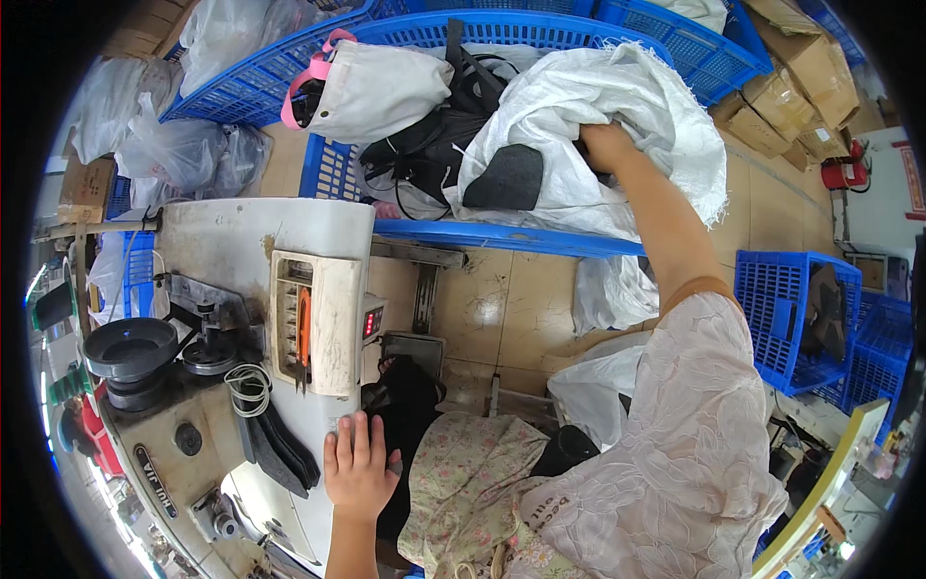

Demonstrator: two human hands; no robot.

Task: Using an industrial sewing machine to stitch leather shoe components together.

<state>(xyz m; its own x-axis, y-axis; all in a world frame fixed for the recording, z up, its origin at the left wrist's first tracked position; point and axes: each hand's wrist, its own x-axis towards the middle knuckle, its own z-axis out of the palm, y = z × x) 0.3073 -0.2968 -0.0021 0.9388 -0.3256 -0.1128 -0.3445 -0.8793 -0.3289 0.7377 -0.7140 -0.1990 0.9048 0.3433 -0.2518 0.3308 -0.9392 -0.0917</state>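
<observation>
My left hand point(362, 465) lies flat, fingers stretched out, on the right edge of the pale machine table point(318, 227). It holds nothing. Beside it on the table is a small stack of dark grey curved strips point(277, 446), with a coil of pale cable point(249, 390) above them. My right hand point(606, 148) reaches into the opening of a white woven sack point(550, 106); its fingers are hidden by the folds. A dark grey flat piece point(503, 179) lies on the sack's near side. The sack rests in a large blue crate point(463, 232).
A white bag with pink handles point(386, 92) and black straps point(424, 145) share the crate. On the table stand a tool tray point(280, 338) and a machine with black round parts point(130, 349). Blue baskets point(772, 314) and cardboard boxes point(786, 101) stand at the right.
</observation>
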